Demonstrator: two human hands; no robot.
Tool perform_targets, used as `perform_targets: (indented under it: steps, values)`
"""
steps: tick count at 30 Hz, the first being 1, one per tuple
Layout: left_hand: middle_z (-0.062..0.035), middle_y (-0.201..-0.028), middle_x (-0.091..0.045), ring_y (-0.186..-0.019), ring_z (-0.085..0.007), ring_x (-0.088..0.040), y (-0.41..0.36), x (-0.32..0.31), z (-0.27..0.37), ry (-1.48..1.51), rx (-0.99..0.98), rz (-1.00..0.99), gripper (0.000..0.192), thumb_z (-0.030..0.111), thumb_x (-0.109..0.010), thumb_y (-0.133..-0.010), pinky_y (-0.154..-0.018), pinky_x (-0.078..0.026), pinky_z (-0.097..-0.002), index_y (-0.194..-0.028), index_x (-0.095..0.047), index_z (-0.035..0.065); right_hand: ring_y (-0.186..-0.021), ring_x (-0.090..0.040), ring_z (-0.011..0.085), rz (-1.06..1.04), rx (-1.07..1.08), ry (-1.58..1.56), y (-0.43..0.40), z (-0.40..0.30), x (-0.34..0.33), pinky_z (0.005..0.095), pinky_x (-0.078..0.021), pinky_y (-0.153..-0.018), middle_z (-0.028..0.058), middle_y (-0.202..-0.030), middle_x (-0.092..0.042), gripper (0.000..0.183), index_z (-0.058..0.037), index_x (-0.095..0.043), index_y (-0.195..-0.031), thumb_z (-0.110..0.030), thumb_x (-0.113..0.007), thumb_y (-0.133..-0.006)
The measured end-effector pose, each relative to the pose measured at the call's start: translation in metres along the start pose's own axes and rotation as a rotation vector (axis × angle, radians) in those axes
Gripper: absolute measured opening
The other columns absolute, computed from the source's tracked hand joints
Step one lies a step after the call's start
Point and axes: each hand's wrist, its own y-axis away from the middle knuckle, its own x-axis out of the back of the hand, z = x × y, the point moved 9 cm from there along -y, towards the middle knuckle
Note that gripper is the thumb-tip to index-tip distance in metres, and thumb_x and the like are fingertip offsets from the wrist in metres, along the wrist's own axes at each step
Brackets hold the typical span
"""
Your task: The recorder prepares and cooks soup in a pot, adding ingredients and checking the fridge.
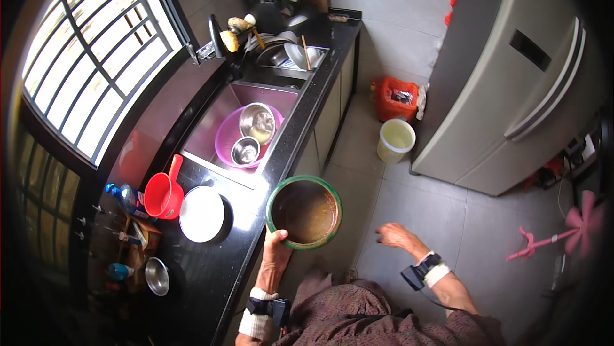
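Note:
My left hand (277,245) grips the near rim of a green-rimmed bowl (303,181), with the thumb over the edge and the fingers hidden beneath. Brownish residue coats the bowl's dark inside, and it hangs just off the counter's front edge. Over the floor to the right, my right hand (397,235) is empty, with its fingers loosely bent and slightly apart. In the steel sink (201,130) ahead sits a purple plastic basin (228,127). It holds a large steel bowl (258,118) and a smaller steel bowl (246,152).
On the black counter (201,269) are a white plate (201,214), a red dipper (163,195) and a steel bowl (157,276). Dishes (283,51) crowd the far sink section. A pale bucket (396,140), red bin (395,96), refrigerator (484,106) and pink fan (580,223) stand to the right.

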Motion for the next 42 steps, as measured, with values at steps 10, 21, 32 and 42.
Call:
perform_targets:
  steps: [10,21,32,42]
  values:
    - [-0.0089,-0.123,-0.041,-0.115,-0.0212,-0.037,-0.153,-0.011,0.04,0.012,-0.032,-0.028,0.081,0.015,-0.064,-0.062,-0.098,-0.03,-0.0346,-0.134,-0.027,0.0055,-0.09,-0.058,0.0344,0.095,0.231,-0.048,-0.166,-0.023,0.101,0.0387,-0.0473,-0.078,0.0176,-0.096,-0.062,0.035,-0.0041,-0.061,-0.105,-0.024,-0.061,-0.077]
    - [-0.0126,-0.12,-0.052,-0.108,-0.0231,-0.051,-0.281,-0.012,0.095,-0.04,-0.116,-0.003,0.066,0.02,-0.062,-0.068,-0.096,-0.038,-0.0358,-0.125,-0.04,-0.0041,-0.091,-0.058,0.0363,-0.047,-0.011,0.09,-0.246,0.065,0.23,0.0417,-0.0465,-0.079,0.0201,-0.097,-0.062,0.035,-0.0012,-0.06,-0.103,-0.022,-0.061,-0.075]
    - [-0.0111,-0.131,-0.044,-0.12,-0.0268,-0.043,-0.353,-0.031,0.137,0.096,-0.281,0.248,0.071,0.016,-0.063,-0.065,-0.104,-0.031,-0.0404,-0.13,-0.038,0.001,-0.083,-0.061,0.0329,0.249,0.231,-0.013,-0.417,0.051,0.481,0.0402,-0.0482,-0.073,0.017,-0.084,-0.064,0.022,-0.0017,-0.062,-0.088,-0.019,-0.058,-0.075]
    - [-0.0104,-0.13,-0.045,-0.119,-0.0264,-0.043,-0.409,-0.075,0.166,0.174,-0.434,0.411,0.071,0.015,-0.064,-0.065,-0.103,-0.032,-0.0412,-0.13,-0.038,0.0029,-0.059,-0.057,0.0185,0.519,0.684,-0.196,-0.533,-0.06,0.652,0.0315,-0.0436,-0.056,0.0126,-0.064,-0.057,0.015,-0.0001,-0.058,-0.076,-0.015,-0.056,-0.078]
